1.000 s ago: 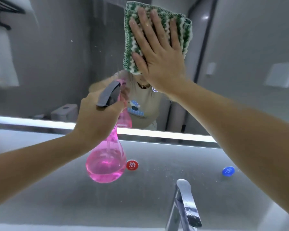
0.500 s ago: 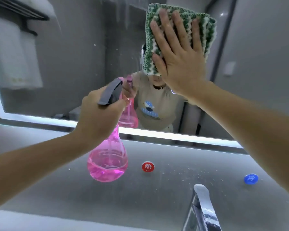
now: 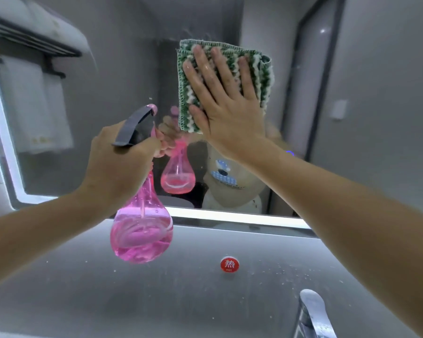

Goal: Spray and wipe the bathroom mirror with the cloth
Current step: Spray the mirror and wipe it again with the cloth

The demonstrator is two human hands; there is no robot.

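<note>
Grey wall panel (image 3: 108, 289) below the lit strip, flecked with pale specks toward the right; round red hot-water sticker (image 3: 229, 264) on the panel; chrome faucet (image 3: 313, 315) at lower right, partly cropped; towel rack (image 3: 34, 45) with hanging pale towels (image 3: 34, 106), seen reflected at upper left.

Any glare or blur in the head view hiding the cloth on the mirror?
Head view: the cloth and right hand are sharp; the mirror's lit lower edge glares below them; wide-angle bending at edges; reflected towels slightly soft.
</note>
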